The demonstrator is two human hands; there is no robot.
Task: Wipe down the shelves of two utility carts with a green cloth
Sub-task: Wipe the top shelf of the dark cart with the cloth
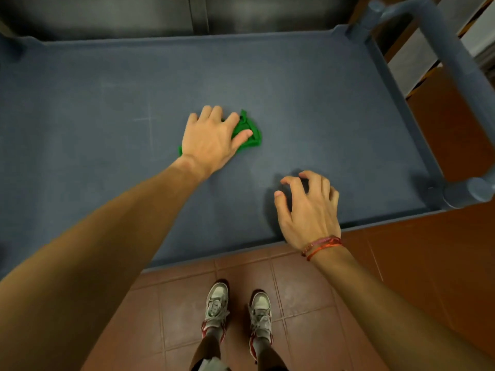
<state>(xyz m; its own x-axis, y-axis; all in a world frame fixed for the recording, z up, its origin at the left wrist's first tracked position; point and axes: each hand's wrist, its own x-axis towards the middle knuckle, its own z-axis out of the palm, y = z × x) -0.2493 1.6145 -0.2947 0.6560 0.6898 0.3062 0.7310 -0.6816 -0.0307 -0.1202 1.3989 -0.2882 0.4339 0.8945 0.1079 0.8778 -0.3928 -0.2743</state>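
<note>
A blue-grey utility cart's top shelf (308, 97) fills most of the view. A crumpled green cloth (250, 131) lies near the shelf's middle. My left hand (211, 137) presses flat on the cloth with fingers spread, covering most of it; green shows to the right of the fingers and a bit by the wrist. My right hand (308, 207) hovers over the shelf's front right part, fingers loosely curled, holding nothing. A red string bracelet sits on that wrist.
The shelf has a raised rim (380, 222) all round. The cart's handle (460, 65) rises at the right end. Dark metal panels (134, 14) stand behind the cart. My feet in grey sneakers (238, 309) stand on reddish floor tiles (308, 290) in front.
</note>
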